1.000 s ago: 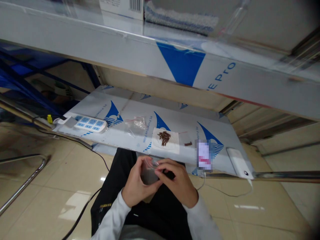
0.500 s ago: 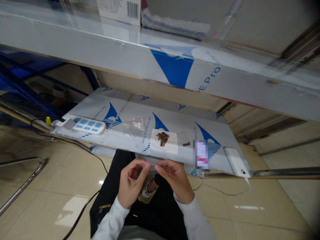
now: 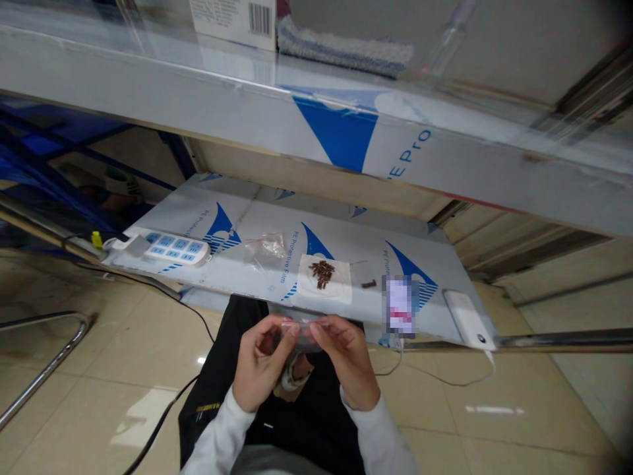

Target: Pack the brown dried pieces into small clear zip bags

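Note:
Between my two hands, just past the shelf's front edge and above my lap, is a small clear plastic zip bag with a thin red line along its top. My left hand pinches one end of that top edge between thumb and fingers. The other end is pinched by my right hand. Beyond them, a pile of small brown pieces lies on a white paper sheet. To its right is a clear bag with a few brown pieces in it. More clear bags lie left of the paper.
The low shelf is covered in printed protective film. A white power strip lies at its left, a blurred-out phone and a white power bank with cables at its right. An upper shelf overhangs it, carrying a box and a cloth.
The bag between my hands has tilted, so its clear face now shows below my fingertips. My right hand has shifted slightly; both keep their pinch.

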Demonstrator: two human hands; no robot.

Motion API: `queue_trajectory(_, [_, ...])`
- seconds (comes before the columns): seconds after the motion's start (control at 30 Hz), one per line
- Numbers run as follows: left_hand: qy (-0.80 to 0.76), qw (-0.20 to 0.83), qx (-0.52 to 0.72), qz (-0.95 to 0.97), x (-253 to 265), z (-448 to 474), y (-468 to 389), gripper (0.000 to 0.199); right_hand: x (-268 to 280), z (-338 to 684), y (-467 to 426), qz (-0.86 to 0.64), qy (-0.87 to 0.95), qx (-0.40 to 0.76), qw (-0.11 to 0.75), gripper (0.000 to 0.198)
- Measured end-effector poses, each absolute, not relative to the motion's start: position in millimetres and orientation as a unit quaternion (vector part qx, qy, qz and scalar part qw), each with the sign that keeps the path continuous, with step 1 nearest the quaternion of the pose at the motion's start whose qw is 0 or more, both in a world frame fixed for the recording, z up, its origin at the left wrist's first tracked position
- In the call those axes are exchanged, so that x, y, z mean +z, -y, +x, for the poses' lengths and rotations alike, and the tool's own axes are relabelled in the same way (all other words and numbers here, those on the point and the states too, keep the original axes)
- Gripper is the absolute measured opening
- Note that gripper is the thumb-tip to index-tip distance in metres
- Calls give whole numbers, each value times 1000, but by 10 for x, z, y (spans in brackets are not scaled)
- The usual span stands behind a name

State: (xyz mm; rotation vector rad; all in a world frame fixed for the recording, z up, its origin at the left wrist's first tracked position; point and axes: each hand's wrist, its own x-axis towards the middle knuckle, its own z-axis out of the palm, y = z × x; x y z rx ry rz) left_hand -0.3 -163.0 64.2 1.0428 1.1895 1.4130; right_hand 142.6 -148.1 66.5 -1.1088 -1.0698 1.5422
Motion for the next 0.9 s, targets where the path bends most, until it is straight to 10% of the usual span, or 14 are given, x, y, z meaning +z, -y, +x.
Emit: queue_trajectory(0.9, [-501,575,486,427,602,-43,1616,15,592,1433,1566,-474,499,579,437,16])
